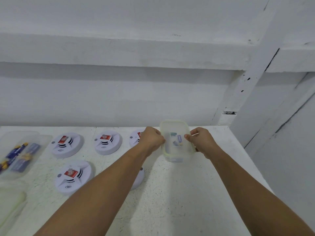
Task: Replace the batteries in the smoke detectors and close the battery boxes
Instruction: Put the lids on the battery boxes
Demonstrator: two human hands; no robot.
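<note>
Gripping the box [177, 150], left hand [150, 138] and right hand [202, 142]; forearm [119, 176] hides detectors [135, 137]

Tabletop [179, 193] was white and kind of grubby, with little dark specks and scratches all over it. Behind it was a plain white wall [119, 99], with a thick ledge [119, 50] running across higher up. Off to the right stood a white post [238, 92], chipped, with black marks near its base.

The table [196, 201] at the lower right is bare, so a hand can pass there. Smoke detectors [67, 144] crowd the left. A clear box [177, 150] blocks the middle, with the wall [119, 99] right behind.
</note>
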